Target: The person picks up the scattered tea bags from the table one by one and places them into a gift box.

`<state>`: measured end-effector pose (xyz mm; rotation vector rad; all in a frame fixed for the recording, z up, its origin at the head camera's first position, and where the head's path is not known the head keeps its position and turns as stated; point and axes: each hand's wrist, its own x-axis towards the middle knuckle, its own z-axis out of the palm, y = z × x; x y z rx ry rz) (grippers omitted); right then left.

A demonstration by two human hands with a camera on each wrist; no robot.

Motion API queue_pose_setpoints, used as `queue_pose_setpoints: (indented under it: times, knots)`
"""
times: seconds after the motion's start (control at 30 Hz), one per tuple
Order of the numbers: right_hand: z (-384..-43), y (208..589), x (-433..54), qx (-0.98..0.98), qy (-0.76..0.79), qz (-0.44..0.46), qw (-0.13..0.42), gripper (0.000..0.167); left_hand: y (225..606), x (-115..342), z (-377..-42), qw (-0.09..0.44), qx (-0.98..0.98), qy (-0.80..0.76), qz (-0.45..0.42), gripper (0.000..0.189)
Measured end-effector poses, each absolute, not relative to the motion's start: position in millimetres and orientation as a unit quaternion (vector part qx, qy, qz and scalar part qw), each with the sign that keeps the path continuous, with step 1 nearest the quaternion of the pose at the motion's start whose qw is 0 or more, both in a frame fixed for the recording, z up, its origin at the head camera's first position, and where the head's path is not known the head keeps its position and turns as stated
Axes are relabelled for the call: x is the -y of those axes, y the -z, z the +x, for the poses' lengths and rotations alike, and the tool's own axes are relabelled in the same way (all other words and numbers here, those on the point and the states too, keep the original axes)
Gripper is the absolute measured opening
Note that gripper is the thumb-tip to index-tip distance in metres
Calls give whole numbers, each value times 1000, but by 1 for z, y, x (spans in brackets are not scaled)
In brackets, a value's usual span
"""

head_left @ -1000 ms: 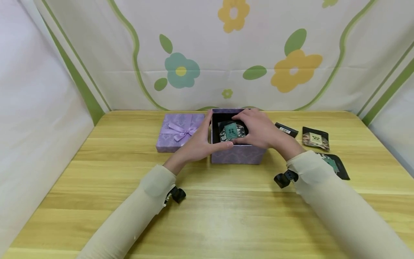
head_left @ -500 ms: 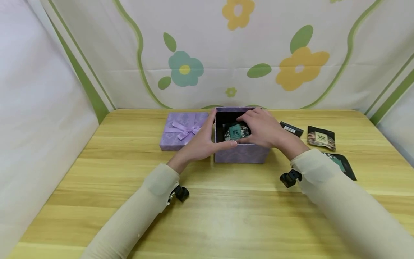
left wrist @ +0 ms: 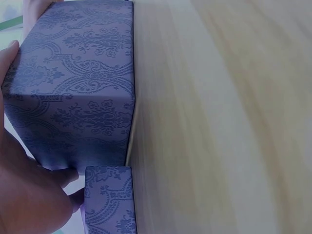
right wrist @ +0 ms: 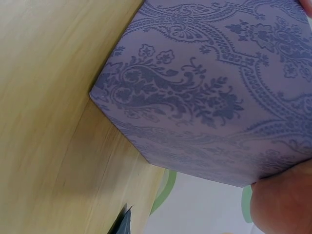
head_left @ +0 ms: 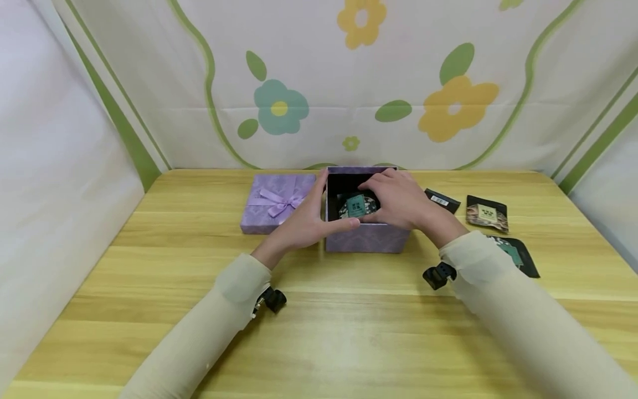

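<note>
A purple patterned gift box (head_left: 366, 241) stands with its top off, its dark inside facing up. My left hand (head_left: 301, 224) holds the box's left side, thumb along the front rim and fingers on the left wall. Inside lies a black pouch (head_left: 356, 205) with a green label. My right hand (head_left: 396, 199) reaches over the right wall and grips the pouch's right side between thumb and fingers; those fingertips are partly hidden. The left wrist view shows the box (left wrist: 92, 53) beside my left hand (left wrist: 29, 190). In the right wrist view, the box (right wrist: 195, 97) hides most of my right hand (right wrist: 285, 200).
The purple lid (head_left: 264, 216) with a ribbon bow lies left of the box. On the right lie a black pouch with a barcode (head_left: 442, 200), a pouch with a cream label (head_left: 487, 213) and a green-labelled pouch (head_left: 515, 255). A floral cloth (head_left: 324, 83) hangs behind the table.
The green-labelled pouch in my right hand has gone lower into the box. My left hand keeps its place on the box. The head view shifted slightly and came back.
</note>
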<state>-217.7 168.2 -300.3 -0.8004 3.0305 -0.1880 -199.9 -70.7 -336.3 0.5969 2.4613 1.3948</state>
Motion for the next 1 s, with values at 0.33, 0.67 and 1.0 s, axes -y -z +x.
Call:
queue_pose_setpoints:
  times: [0.33,0.67,1.0]
  knots:
    - [-221,300,-168,-964,79,-255,11,68,336,72,-201,121,-844,-478,210,123]
    - [-219,297,-190,-925,304,-227,-20,58,336,74,-202,121,-845,-478,206,122]
    - [-209,273,-237,-935,314,-161,-32,60,335,73,-200,128,-848,-470,209,120]
